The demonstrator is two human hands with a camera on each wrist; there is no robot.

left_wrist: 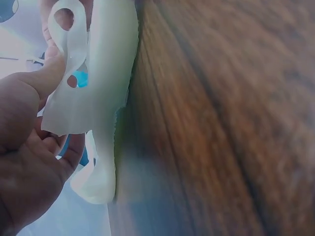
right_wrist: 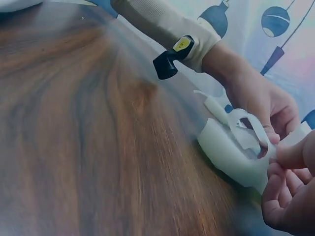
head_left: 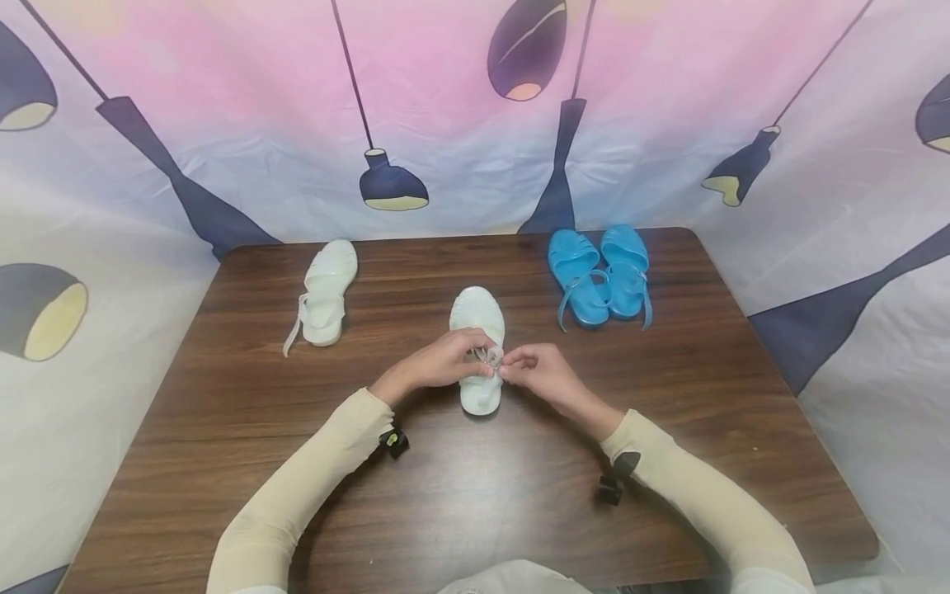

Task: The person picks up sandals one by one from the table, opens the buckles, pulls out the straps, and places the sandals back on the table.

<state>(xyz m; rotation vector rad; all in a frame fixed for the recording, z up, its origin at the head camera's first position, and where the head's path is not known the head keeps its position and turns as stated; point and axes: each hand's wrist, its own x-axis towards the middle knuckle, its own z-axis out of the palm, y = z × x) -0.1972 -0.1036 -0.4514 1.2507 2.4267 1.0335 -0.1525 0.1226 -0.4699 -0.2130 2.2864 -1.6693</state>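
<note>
A white jelly sandal (head_left: 477, 309) lies at the middle of the table, toe pointing away from me. My left hand (head_left: 449, 359) comes from the left and grips its ankle strap between thumb and fingers. From the other side, my right hand (head_left: 545, 373) pinches the strap near the buckle with thumb and forefinger. Seen close in the left wrist view, the pale strap (left_wrist: 74, 108) loops up beside the thumb. In the right wrist view both hands meet at the strap, and the fingertips hide most of the buckle.
Another white sandal (head_left: 324, 309) lies at the left with its strap undone. A pair of blue sandals (head_left: 586, 301) stands at the back right, straps hanging loose. The brown wooden table (head_left: 475, 487) ends at a patterned cloth (head_left: 282, 165) behind it.
</note>
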